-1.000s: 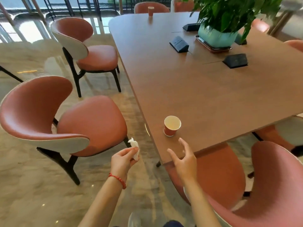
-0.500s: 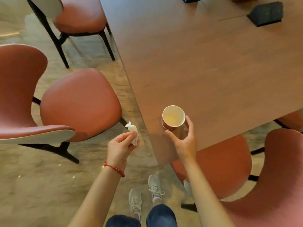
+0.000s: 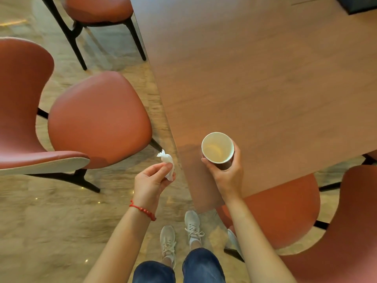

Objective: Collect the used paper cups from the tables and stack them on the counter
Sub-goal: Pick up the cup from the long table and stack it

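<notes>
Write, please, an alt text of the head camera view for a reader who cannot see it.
A person's right hand grips a red paper cup over the corner of a brown table, while the left hand pinches a crumpled white tissue. Red chairs stand around the table.

The right hand [image 3: 226, 174] grips a red paper cup [image 3: 217, 149] upright over the near corner of the wooden table [image 3: 255, 78]. The left hand [image 3: 152, 180] pinches a crumpled white tissue [image 3: 167, 163] just beside that edge. Rust-coloured chairs [image 3: 98, 119] stand around on the marble floor [image 3: 40, 221].
</notes>
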A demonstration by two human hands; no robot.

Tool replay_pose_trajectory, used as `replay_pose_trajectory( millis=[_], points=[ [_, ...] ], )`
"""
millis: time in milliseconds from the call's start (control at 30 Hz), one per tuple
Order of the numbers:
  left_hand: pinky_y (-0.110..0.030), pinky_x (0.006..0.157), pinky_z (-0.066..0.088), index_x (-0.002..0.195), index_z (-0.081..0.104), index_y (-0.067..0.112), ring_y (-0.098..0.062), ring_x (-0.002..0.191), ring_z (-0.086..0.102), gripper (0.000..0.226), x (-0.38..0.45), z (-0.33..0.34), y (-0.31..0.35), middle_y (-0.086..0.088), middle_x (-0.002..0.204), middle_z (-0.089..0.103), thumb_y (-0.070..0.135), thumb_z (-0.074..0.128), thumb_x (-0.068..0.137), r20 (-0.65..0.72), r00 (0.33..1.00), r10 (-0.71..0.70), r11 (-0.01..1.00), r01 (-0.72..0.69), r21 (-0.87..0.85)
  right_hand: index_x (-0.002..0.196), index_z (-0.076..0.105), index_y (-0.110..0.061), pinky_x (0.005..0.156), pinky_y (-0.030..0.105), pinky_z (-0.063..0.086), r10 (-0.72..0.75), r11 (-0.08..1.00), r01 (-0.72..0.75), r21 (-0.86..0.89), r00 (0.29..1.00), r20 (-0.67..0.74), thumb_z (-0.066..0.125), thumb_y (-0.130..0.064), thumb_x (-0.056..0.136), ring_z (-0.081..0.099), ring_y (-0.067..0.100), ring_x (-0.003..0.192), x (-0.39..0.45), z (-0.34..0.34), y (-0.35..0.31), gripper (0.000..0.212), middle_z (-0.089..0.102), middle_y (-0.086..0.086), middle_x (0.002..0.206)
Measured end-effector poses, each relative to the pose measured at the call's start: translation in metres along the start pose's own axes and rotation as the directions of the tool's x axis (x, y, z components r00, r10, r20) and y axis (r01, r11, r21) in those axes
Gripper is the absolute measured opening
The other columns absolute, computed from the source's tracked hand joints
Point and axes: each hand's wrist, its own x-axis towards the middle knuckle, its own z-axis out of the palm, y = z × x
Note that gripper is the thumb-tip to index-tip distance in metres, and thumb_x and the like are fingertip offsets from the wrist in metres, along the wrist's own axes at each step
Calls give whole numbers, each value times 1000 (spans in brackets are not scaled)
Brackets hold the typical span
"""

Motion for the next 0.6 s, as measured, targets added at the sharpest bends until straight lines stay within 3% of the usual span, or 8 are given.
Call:
replay_pose_trajectory(
  millis=[200, 367, 600],
  points=[
    [-18, 59, 55, 80, 67, 2, -19, 74, 61, 4, -5, -2, 7, -11, 78, 64, 5, 65, 79, 1, 1000, 29, 999, -29, -16, 126, 47, -20, 87, 5, 39, -42, 999, 41, 26, 999, 19, 87, -23, 62, 50, -12, 105, 1, -5, -13, 75, 56, -17, 116],
    [-20, 58, 55, 78, 68, 3, -18, 72, 62, 4, -18, -5, 16, -8, 74, 66, 7, 67, 78, -2, 999, 52, 997, -52, -53, 121, 48, -31, 84, 8, 41, -39, 996, 30, 86, 994, 105, 85, -33, 59, 55, -6, 106, -3, -13, -35, 72, 59, -21, 114],
    [-19, 56, 54, 73, 69, 6, -9, 59, 65, 5, -41, -28, 28, -1, 60, 69, 8, 67, 77, -65, 991, 120, 975, -130, -180, 122, 49, -33, 80, 7, 43, -109, 990, 80, 120, 960, 256, 88, -26, 62, 56, -4, 105, -14, -8, -65, 72, 62, -20, 113]
  ],
)
